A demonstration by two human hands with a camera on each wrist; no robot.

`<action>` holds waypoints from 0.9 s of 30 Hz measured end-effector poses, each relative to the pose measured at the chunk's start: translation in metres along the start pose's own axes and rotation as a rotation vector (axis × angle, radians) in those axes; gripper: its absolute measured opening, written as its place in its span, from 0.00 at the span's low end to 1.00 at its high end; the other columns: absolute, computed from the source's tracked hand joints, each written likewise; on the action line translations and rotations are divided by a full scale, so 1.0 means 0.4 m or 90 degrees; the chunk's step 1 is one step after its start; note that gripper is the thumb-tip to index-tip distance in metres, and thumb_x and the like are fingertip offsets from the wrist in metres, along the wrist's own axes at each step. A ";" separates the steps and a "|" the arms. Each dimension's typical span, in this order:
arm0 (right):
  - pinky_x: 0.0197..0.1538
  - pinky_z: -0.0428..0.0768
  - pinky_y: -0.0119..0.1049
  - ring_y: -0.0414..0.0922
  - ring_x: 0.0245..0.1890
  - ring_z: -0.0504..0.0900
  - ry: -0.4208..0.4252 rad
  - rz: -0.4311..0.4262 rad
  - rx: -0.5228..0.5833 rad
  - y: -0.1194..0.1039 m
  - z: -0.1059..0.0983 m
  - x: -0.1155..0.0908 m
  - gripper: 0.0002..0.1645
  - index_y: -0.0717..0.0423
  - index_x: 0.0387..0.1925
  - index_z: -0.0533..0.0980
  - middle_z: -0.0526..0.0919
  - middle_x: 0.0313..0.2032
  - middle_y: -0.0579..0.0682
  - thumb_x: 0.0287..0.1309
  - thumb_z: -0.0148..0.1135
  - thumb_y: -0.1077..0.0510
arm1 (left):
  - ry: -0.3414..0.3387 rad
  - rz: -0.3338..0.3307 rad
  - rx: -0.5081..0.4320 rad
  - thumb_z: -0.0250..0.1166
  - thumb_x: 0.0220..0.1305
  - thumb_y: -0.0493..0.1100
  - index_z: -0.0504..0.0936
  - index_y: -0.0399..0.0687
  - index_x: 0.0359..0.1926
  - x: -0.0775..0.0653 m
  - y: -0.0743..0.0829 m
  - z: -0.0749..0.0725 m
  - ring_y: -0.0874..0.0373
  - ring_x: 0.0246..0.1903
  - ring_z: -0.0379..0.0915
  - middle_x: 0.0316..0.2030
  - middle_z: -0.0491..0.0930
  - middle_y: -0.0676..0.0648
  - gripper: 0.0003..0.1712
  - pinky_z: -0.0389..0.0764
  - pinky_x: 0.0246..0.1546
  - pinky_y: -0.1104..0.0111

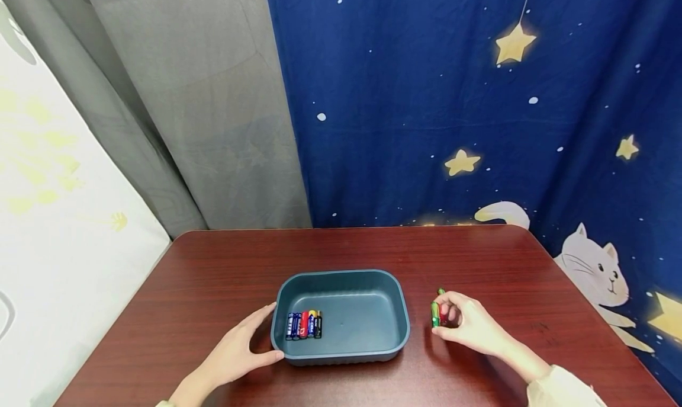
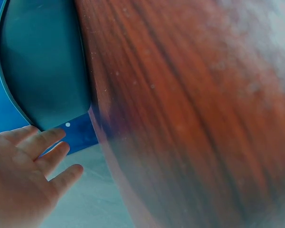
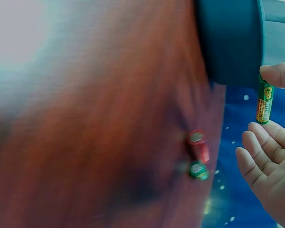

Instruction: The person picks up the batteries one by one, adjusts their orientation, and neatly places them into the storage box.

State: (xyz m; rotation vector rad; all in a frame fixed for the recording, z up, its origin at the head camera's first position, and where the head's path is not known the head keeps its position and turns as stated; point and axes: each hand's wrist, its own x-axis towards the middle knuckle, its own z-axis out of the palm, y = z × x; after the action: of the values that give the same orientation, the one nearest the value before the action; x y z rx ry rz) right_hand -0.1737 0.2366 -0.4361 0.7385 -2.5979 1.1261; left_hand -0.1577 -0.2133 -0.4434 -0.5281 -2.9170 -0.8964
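Note:
A blue-green plastic bin (image 1: 367, 318) stands on the table. Inside, along its left side, several batteries (image 1: 304, 326) lie in a row, blue, red and black ones among them. My left hand (image 1: 240, 348) rests at the bin's left end, thumb and fingers spread against the rim. To the right of the bin, my right hand (image 1: 469, 324) pinches a green battery (image 3: 264, 100) by its ends between thumb and a fingertip. Below that hand, a red battery (image 3: 198, 146) and another green battery (image 3: 198, 170) are on the table, partly hidden by the hand in the head view.
The dark red wooden table (image 1: 240, 265) has rounded far corners. Behind it hang a grey curtain (image 1: 213, 99) and a blue curtain (image 1: 394, 99) with stars and a white cat. A pale, yellow-patterned surface (image 1: 64, 217) is at the left.

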 end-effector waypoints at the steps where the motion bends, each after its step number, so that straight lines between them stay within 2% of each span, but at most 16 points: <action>1: 0.21 0.69 0.25 0.41 0.21 0.71 0.001 0.000 0.001 -0.004 0.000 0.010 0.23 0.52 0.35 0.73 0.72 0.24 0.46 0.35 0.75 0.57 | 0.001 0.000 0.001 0.66 0.44 0.66 0.62 0.52 0.65 0.000 0.000 0.000 0.48 0.59 0.63 0.60 0.67 0.47 0.49 0.66 0.53 0.46; 8: 0.22 0.70 0.25 0.43 0.24 0.72 -0.006 -0.001 -0.005 -0.043 0.004 0.080 0.23 0.51 0.36 0.74 0.73 0.26 0.46 0.35 0.75 0.56 | 0.000 -0.005 0.000 0.66 0.44 0.66 0.62 0.52 0.65 -0.001 0.001 0.000 0.47 0.59 0.62 0.60 0.66 0.47 0.49 0.66 0.53 0.46; 16: 0.24 0.70 0.26 0.40 0.24 0.71 -0.027 -0.028 -0.004 -0.083 0.041 0.148 0.24 0.51 0.38 0.74 0.73 0.27 0.45 0.36 0.74 0.54 | -0.003 -0.009 0.000 0.66 0.44 0.65 0.62 0.52 0.65 -0.002 0.000 0.000 0.47 0.59 0.62 0.60 0.66 0.47 0.49 0.66 0.53 0.46; 23: 0.24 0.71 0.27 0.39 0.24 0.72 -0.027 -0.031 0.023 -0.098 0.079 0.188 0.24 0.52 0.39 0.74 0.75 0.28 0.48 0.37 0.73 0.55 | -0.002 -0.014 0.002 0.66 0.43 0.66 0.62 0.53 0.65 0.000 0.001 0.001 0.49 0.59 0.62 0.60 0.66 0.48 0.50 0.66 0.53 0.47; 27: 0.27 0.72 0.27 0.39 0.25 0.72 -0.038 -0.025 0.023 -0.102 0.101 0.205 0.24 0.52 0.41 0.74 0.75 0.29 0.49 0.39 0.72 0.54 | -0.001 -0.011 0.003 0.66 0.43 0.67 0.62 0.53 0.65 -0.001 0.002 0.000 0.49 0.59 0.63 0.60 0.66 0.48 0.50 0.67 0.53 0.47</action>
State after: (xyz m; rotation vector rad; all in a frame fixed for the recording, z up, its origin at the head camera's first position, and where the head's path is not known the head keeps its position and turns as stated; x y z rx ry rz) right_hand -0.2219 0.1538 -0.4070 0.8400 -2.6056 1.1591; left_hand -0.1571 -0.2127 -0.4429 -0.5056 -2.9291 -0.8913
